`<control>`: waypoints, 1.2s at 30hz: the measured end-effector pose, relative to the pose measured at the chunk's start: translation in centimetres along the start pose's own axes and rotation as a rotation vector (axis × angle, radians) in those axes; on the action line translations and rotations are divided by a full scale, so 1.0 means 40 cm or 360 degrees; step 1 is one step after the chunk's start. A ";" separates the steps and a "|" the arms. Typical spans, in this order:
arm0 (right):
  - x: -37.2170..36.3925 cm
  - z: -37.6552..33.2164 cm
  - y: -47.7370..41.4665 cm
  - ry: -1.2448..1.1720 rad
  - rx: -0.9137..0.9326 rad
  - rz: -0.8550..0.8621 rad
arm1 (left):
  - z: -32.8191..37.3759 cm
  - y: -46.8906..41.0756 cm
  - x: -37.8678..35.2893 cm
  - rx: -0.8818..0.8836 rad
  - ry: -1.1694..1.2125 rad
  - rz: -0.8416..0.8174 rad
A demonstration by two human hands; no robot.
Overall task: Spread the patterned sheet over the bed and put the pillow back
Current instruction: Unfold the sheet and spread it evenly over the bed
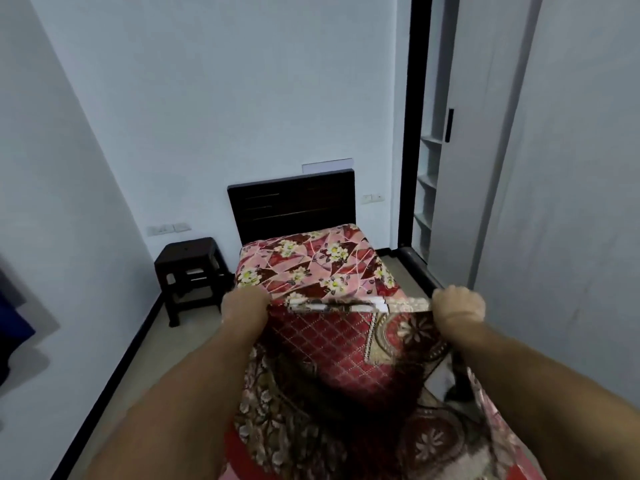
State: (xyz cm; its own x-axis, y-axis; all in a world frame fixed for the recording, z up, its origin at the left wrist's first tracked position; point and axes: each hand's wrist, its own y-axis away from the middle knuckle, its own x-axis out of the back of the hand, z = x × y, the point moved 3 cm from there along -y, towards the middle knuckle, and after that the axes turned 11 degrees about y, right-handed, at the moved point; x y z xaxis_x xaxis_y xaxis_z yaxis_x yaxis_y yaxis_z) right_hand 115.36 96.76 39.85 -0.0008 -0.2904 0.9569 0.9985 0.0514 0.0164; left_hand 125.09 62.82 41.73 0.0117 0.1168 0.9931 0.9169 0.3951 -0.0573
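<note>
The left hand (pixel 244 303) and the right hand (pixel 457 304) are gripping the top edge of the patterned sheet (pixel 332 348). The 2 hands are holding it up in front of the bed (pixel 311 268).

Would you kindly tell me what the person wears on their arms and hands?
The left forearm and right forearm are bare to the frame's edge: no sleeves, watch or bracelet show. The left hand and right hand are blurred, so rings or thin gloves cannot be told.
</note>
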 end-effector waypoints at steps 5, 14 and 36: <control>0.391 0.042 -0.148 -0.1039 -0.0410 0.0743 | -0.059 -0.141 0.330 0.0419 0.0777 0.0913; 0.773 0.205 -0.084 -0.2045 -0.0522 0.1756 | -0.082 -0.120 0.835 0.0317 0.0994 0.1927; -0.233 -0.066 0.237 0.0635 0.0558 -0.1154 | -0.058 0.146 -0.258 -0.0071 -0.0229 -0.1403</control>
State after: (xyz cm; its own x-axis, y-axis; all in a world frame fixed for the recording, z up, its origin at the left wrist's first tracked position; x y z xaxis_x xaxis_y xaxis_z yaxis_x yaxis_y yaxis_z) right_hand 124.98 97.42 30.32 -0.5405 -0.6719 0.5063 0.6861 -0.0038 0.7275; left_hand 131.24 61.79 31.38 -0.7518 -0.0982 0.6520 0.5841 0.3597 0.7276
